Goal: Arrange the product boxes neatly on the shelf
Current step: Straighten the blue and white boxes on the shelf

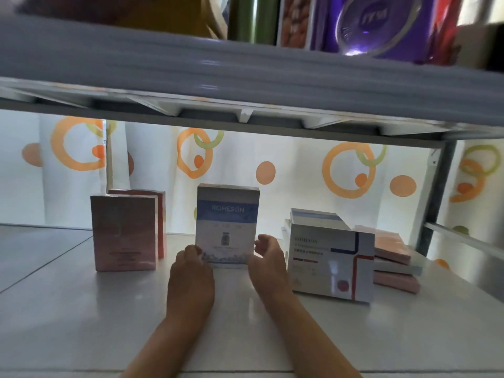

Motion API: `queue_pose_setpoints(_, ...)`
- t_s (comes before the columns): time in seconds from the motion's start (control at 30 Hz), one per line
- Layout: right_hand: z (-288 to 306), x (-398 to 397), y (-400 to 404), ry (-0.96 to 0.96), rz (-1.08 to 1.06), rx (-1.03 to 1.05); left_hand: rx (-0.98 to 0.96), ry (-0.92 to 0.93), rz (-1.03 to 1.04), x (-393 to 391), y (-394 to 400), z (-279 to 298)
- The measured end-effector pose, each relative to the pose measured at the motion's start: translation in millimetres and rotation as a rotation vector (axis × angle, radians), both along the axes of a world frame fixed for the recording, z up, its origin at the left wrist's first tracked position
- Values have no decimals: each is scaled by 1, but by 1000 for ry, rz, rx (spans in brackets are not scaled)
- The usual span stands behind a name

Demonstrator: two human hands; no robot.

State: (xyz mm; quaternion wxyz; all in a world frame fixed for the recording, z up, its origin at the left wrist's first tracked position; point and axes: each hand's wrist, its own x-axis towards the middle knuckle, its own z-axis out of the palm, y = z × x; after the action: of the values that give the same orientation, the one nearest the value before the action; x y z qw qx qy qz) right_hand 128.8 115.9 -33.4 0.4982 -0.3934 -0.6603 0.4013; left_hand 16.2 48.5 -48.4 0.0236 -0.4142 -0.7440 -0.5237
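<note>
A blue-and-white box (227,222) stands upright in the middle of the white shelf (81,309). My left hand (191,271) grips its lower left corner and my right hand (268,259) holds its lower right edge, fingers curled at the side. Two pink boxes (125,233) stand upright side by side to the left. To the right a wider white box with red and blue lines (331,264) stands in front of another white-blue box (313,218). A stack of flat pink and white boxes (392,260) lies at the far right.
An upper shelf board (245,75) hangs low overhead, carrying purple and red packages (376,23). A grey metal post (439,192) stands at the right. A curtain with orange circles (272,165) closes the back. Bare shelf surface lies in front of the boxes.
</note>
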Motion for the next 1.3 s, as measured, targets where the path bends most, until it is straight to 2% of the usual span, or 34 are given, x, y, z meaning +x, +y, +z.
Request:
queue_pose_setpoints(0.07, 6, 6, -13, 97, -14, 16, 17, 4, -45, 10, -9, 4)
queue_pose_setpoints(0.27, 53, 67, -16, 176, -112, 162, 119, 204, -214, 45, -17, 32)
queue_pose_setpoints(0.47, 100, 138, 22, 54, -245, 242, 183, 196, -380, 95, 26, 81)
queue_pose_setpoints(0.57, 114, 165, 52, -16, -266, 216, 181, 170, -436, 109, 48, 103)
queue_pose_setpoints(0.63, 119, 179, 76, -131, -284, 163, 161, 182, -462, 114, 60, 115)
queue_pose_setpoints(0.77, 115, 194, 114, -334, -284, -19, -7, 136, -426, 107, 95, 131)
queue_pose_setpoints(0.87, 111, 196, 131, -442, -268, -114, -193, 184, -404, 102, 121, 139)
queue_pose_setpoints(0.97, 109, 195, 139, -476, -215, -217, -433, 217, -448, 100, 137, 141)
queue_pose_setpoints(1.03, 108, 194, 139, -486, -160, -279, -528, 217, -437, 98, 145, 140)
queue_pose_setpoints(1.13, 107, 191, 137, -571, -135, -306, -603, 213, -438, 97, 149, 135)
queue_pose_setpoints(1.2, 106, 189, 138, -610, -127, -324, -653, 87, -445, 101, 151, 130)
queue_pose_setpoints(1.3, 105, 186, 141, -597, -113, -324, -597, 44, -484, 100, 160, 123)
